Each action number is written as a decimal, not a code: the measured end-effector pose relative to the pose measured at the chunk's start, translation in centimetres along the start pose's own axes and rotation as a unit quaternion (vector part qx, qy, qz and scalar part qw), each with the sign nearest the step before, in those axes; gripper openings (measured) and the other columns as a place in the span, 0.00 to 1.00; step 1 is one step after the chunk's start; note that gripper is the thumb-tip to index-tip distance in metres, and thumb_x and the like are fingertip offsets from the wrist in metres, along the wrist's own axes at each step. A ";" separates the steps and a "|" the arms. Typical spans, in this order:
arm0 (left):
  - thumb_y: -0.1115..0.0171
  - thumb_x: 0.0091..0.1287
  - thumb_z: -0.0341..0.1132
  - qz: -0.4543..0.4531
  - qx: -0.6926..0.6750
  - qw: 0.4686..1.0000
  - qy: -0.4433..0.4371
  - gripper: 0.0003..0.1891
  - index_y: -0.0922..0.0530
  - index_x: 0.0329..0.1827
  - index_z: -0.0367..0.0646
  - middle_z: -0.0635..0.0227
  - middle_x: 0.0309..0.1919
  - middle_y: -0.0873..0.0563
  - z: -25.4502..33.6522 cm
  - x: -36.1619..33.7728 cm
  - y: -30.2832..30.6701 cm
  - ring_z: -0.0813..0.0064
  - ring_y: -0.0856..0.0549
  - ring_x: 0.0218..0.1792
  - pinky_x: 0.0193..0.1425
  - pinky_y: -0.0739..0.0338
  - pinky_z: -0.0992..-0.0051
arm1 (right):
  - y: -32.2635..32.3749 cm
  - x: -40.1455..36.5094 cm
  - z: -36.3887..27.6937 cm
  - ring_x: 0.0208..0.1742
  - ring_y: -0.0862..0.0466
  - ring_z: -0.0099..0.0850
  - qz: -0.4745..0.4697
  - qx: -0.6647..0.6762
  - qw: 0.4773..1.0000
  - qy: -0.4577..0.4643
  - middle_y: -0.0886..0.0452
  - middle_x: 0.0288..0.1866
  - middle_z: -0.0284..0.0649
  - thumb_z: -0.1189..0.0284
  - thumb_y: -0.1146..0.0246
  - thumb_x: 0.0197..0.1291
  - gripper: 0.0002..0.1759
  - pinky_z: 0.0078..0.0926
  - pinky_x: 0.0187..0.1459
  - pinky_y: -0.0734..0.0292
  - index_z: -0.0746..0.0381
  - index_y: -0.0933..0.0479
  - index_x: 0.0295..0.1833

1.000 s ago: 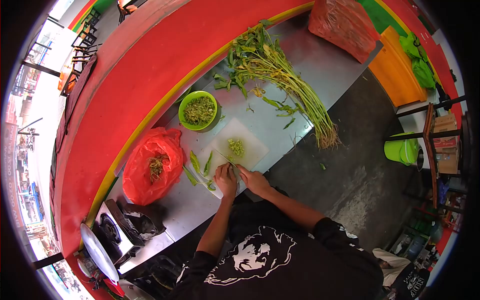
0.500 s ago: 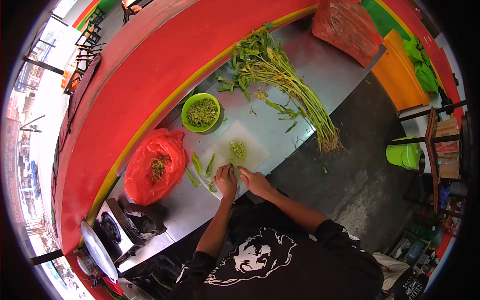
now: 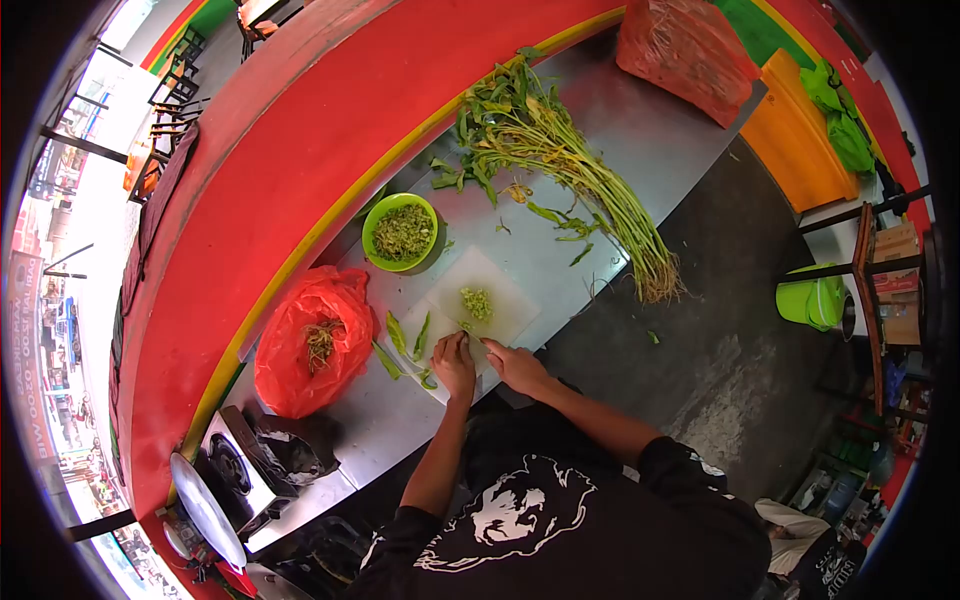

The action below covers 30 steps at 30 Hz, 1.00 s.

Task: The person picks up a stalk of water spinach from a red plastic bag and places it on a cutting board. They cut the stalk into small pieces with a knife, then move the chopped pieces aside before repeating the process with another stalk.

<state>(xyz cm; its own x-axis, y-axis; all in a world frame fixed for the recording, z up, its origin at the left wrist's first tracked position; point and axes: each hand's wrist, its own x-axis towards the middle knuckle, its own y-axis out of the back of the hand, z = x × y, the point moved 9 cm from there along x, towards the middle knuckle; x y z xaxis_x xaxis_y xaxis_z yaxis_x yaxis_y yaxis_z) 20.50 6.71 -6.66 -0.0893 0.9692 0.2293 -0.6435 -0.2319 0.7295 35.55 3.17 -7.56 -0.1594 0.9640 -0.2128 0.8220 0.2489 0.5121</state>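
Note:
My left hand (image 3: 455, 365) is closed, fingertips down on the near part of the white cutting board (image 3: 512, 298), pressing green stems mostly hidden under it. Close beside it, my right hand (image 3: 516, 369) is wrapped round what looks like a knife; its blade barely shows between the hands. A small pile of chopped greens (image 3: 476, 303) lies on the board just beyond my fingers. To the left of my left hand are loose leafy stalks (image 3: 396, 333). Past the board stands a lime-green bowl (image 3: 403, 266) holding more chopped greens.
A red plastic bag (image 3: 285, 355) with root trimmings stands open at the left. A long bundle of leafy stems (image 3: 600, 190) lies across the metal table (image 3: 640, 130), its roots overhanging the edge. A stove (image 3: 235, 465) is at lower left, a reddish bag (image 3: 685, 60) at the far end.
The view has shifted slightly. Both hands stay together at the near part of the board, with only small movement. The bowl, bags and stem bundle keep their places.

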 end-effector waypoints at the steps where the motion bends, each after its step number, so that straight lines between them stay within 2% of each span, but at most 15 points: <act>1: 0.33 0.69 0.32 -0.001 -0.014 1.000 -0.004 0.06 0.12 0.46 0.45 0.67 0.43 0.11 0.2 0.0 0.0 0.62 0.14 0.48 0.51 0.28 0.61 | 0.2 -0.1 0.0 0.32 0.15 0.61 0.006 -0.028 1.000 0.002 0.16 0.30 0.56 0.61 0.44 0.76 0.20 0.60 0.36 0.21 0.53 0.28 0.69; 6: 0.34 0.69 0.30 -0.001 0.007 0.999 -0.043 0.08 0.12 0.49 0.45 0.67 0.43 0.13 1.2 -0.4 0.5 0.62 0.15 0.47 0.51 0.28 0.62 | 0.2 0.8 -0.2 0.29 0.15 0.58 0.061 -0.055 0.995 0.048 0.17 0.26 0.55 0.60 0.42 0.76 0.20 0.57 0.31 0.21 0.50 0.28 0.69; 9: 0.33 0.68 0.29 -0.006 0.016 1.000 -0.023 0.10 0.12 0.50 0.46 0.67 0.43 0.13 0.9 -0.3 0.4 0.62 0.15 0.48 0.51 0.28 0.62 | 0.8 0.2 -0.4 0.27 0.16 0.57 0.051 -0.066 0.995 0.054 0.18 0.25 0.55 0.60 0.42 0.76 0.20 0.57 0.30 0.22 0.50 0.27 0.68; 11: 0.33 0.67 0.28 -0.009 0.017 0.999 -0.028 0.10 0.11 0.50 0.47 0.68 0.42 0.13 0.9 -0.2 0.4 0.62 0.15 0.47 0.50 0.29 0.62 | 1.5 0.3 0.0 0.27 0.16 0.57 -0.001 -0.088 0.996 0.014 0.18 0.25 0.55 0.59 0.43 0.76 0.19 0.56 0.30 0.22 0.51 0.27 0.68; 14: 0.33 0.67 0.29 -0.012 0.006 0.999 -0.031 0.10 0.11 0.50 0.48 0.68 0.42 0.13 0.9 -0.1 0.5 0.63 0.15 0.47 0.51 0.29 0.62 | 1.9 0.2 -0.2 0.29 0.16 0.57 0.017 -0.089 0.995 0.038 0.17 0.26 0.54 0.59 0.43 0.76 0.19 0.57 0.31 0.22 0.50 0.28 0.68; 17: 0.33 0.68 0.28 -0.017 0.007 0.999 -0.035 0.09 0.11 0.49 0.45 0.64 0.42 0.13 1.3 0.4 0.6 0.59 0.14 0.45 0.48 0.26 0.61 | 2.6 0.6 0.8 0.33 0.15 0.60 0.021 -0.061 0.998 -0.025 0.16 0.29 0.56 0.60 0.43 0.76 0.19 0.61 0.35 0.22 0.48 0.28 0.69; 20: 0.33 0.68 0.29 -0.023 -0.033 0.999 -0.028 0.10 0.11 0.51 0.48 0.67 0.42 0.13 0.4 0.6 -0.1 0.62 0.15 0.46 0.51 0.29 0.62 | 3.1 0.3 0.3 0.34 0.15 0.61 0.025 -0.059 0.997 -0.034 0.16 0.30 0.57 0.60 0.44 0.77 0.20 0.61 0.36 0.21 0.49 0.29 0.70; 23: 0.33 0.68 0.29 -0.027 -0.009 0.999 -0.027 0.10 0.12 0.50 0.47 0.66 0.43 0.13 1.0 0.8 0.1 0.62 0.15 0.46 0.51 0.28 0.62 | 2.1 -0.2 0.1 0.34 0.15 0.63 0.018 -0.024 0.999 -0.021 0.16 0.31 0.58 0.58 0.45 0.78 0.20 0.62 0.36 0.21 0.49 0.29 0.70; 26: 0.33 0.68 0.29 -0.018 -0.014 0.999 -0.046 0.09 0.12 0.49 0.46 0.66 0.43 0.12 0.7 0.8 -0.1 0.61 0.15 0.47 0.51 0.27 0.61 | 1.3 -1.0 0.0 0.34 0.16 0.64 0.017 -0.059 0.998 -0.021 0.15 0.32 0.58 0.57 0.46 0.78 0.21 0.62 0.37 0.21 0.48 0.29 0.71; 27: 0.33 0.67 0.29 -0.022 -0.023 0.999 -0.044 0.09 0.12 0.49 0.46 0.67 0.43 0.12 0.8 0.9 0.0 0.61 0.15 0.46 0.50 0.27 0.61 | 1.0 -1.2 0.4 0.33 0.16 0.64 0.020 -0.075 0.996 -0.038 0.16 0.31 0.59 0.56 0.45 0.77 0.21 0.63 0.36 0.21 0.47 0.28 0.71; 30: 0.33 0.66 0.26 -0.010 -0.014 0.998 -0.060 0.09 0.13 0.48 0.43 0.63 0.42 0.12 1.5 0.9 0.5 0.59 0.14 0.44 0.48 0.25 0.61 | 1.0 -1.2 0.2 0.32 0.16 0.63 0.041 -0.058 0.997 -0.010 0.17 0.28 0.60 0.56 0.45 0.77 0.21 0.62 0.34 0.21 0.45 0.29 0.72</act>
<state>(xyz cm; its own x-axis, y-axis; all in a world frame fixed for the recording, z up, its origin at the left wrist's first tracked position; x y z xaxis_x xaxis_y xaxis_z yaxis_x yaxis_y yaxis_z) 21.21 7.37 -5.08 0.0146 0.9566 0.2909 -0.6649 -0.2080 0.7174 36.67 2.23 -6.91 -0.0826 0.9796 -0.1831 0.7626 0.1805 0.6211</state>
